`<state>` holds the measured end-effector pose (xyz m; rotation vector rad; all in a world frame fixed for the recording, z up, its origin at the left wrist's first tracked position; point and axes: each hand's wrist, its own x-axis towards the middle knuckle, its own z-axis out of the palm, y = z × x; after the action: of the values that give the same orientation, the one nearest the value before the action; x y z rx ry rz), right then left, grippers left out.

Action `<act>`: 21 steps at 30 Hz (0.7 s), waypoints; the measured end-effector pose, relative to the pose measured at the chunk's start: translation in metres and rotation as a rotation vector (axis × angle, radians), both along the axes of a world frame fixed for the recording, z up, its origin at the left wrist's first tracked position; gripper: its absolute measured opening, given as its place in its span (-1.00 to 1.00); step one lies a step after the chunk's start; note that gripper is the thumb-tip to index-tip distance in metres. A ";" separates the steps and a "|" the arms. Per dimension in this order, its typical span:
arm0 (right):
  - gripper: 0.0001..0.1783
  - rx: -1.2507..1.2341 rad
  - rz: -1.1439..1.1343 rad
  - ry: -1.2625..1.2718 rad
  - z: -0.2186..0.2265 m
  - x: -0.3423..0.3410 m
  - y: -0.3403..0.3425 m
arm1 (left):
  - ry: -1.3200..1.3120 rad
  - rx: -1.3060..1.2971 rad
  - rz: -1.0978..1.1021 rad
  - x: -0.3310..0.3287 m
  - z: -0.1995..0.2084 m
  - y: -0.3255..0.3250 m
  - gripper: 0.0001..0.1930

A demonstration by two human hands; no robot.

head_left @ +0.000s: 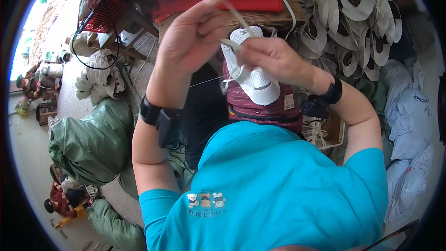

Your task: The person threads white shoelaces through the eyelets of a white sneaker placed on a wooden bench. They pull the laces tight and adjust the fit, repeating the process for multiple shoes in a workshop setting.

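Observation:
A white mesh shoe (262,88) rests on the maroon striped cloth (239,96) over my lap, its toe toward me. Above its far left side, my left hand (195,32) is raised with the fingers curled, pinching one stretch of a flat whitish shoelace (239,17). That lace runs down to my right hand (272,58), which is closed on it just over the shoe's tongue. A short piece of lace sticks out to the left of the right fingers. Part of the shoe's lacing is hidden behind the right hand, and the fingertips are slightly blurred.
Ahead stands a wooden bench (274,17) with red cloth (232,0) and white shoe parts. Bunches of pale shoe uppers (320,28) hang at the far right. Green sacks (93,135) lie left, white sacks (411,125) right. A box of laces (332,132) sits beside my right side.

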<state>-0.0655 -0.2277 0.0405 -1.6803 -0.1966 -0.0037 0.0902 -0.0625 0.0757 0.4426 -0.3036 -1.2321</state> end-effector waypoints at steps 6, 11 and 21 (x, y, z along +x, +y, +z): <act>-0.81 0.780 -0.622 0.107 -0.012 0.004 -0.133 | 0.299 0.186 0.635 0.098 -0.082 0.127 -0.86; -0.80 0.898 -0.790 0.042 -0.021 -0.023 -0.223 | -0.085 0.068 0.699 0.116 -0.111 0.183 -0.88; -0.76 0.786 -0.763 0.093 -0.020 -0.017 -0.215 | -1.912 0.461 0.709 -0.061 -0.086 0.003 -0.83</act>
<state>-0.0828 -0.4430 0.0205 -0.8815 0.4751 -0.5086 0.0291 -0.0595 -0.0107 1.8766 -1.3113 0.1984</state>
